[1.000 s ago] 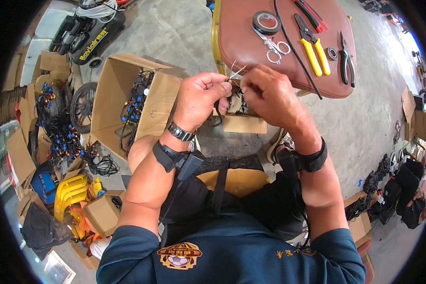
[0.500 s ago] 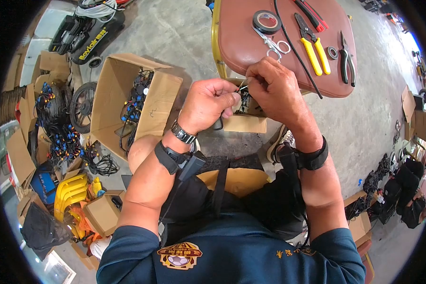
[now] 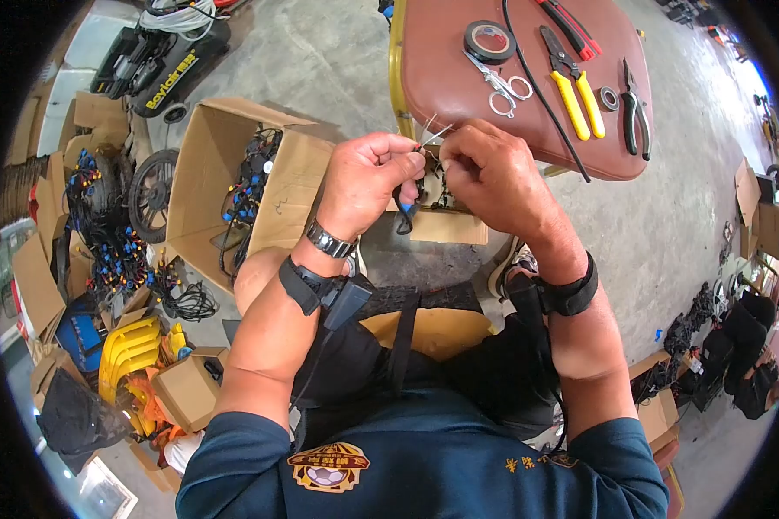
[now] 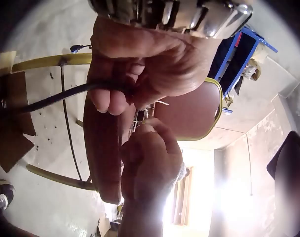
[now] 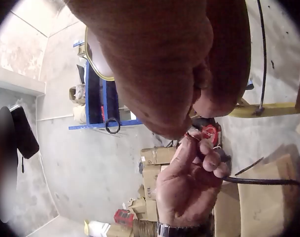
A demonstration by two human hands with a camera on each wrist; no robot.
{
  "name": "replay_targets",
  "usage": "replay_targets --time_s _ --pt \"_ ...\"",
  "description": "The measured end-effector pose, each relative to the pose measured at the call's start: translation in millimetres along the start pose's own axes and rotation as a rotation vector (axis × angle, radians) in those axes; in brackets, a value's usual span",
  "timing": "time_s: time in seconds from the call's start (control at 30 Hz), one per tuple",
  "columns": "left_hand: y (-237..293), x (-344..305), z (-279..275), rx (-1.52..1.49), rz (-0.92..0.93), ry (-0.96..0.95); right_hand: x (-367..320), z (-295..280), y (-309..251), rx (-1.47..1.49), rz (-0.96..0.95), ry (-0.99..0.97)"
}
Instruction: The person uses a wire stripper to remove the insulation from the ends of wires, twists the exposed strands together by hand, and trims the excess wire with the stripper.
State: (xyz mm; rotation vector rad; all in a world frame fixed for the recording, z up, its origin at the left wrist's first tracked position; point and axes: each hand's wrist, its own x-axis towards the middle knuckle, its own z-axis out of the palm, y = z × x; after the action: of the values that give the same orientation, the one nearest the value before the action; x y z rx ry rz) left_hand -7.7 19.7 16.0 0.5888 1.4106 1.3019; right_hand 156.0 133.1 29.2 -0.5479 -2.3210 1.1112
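A black cable [image 3: 404, 223] with thin bare-ended wires [image 3: 430, 130] fanning from its end is pinched between thumb and fingers of my left hand [image 3: 359, 186]. In the left wrist view the cable [image 4: 56, 100] trails away from the curled fingers. My right hand [image 3: 500, 169] is close beside it, thumb and fingertips curled together at the wires. The right wrist view shows both hands' fingertips almost meeting, with the left hand [image 5: 187, 190] beneath; the right fingers hide much of the wire they pinch.
On the brown padded seat [image 3: 441, 78] lie black tape [image 3: 488, 42], scissors [image 3: 499, 89], yellow-handled wire strippers [image 3: 576, 95], black pliers [image 3: 634, 112], a red-and-black tool [image 3: 571, 30] and a black cable length [image 3: 545, 99]. A cardboard box [image 3: 299, 182] of connectors stands at left.
The right hand rose and the left moved right toward it half a second ago; both have since drawn back. The wire ends show spread above the left fingertips again.
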Motion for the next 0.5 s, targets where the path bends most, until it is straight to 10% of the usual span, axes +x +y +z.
replay_targets --time_s 0.5 --pt "-3.3 2.6 -1.9 -0.072 -0.007 -0.023 -0.5 2.6 1.9 -0.011 -0.014 0.007"
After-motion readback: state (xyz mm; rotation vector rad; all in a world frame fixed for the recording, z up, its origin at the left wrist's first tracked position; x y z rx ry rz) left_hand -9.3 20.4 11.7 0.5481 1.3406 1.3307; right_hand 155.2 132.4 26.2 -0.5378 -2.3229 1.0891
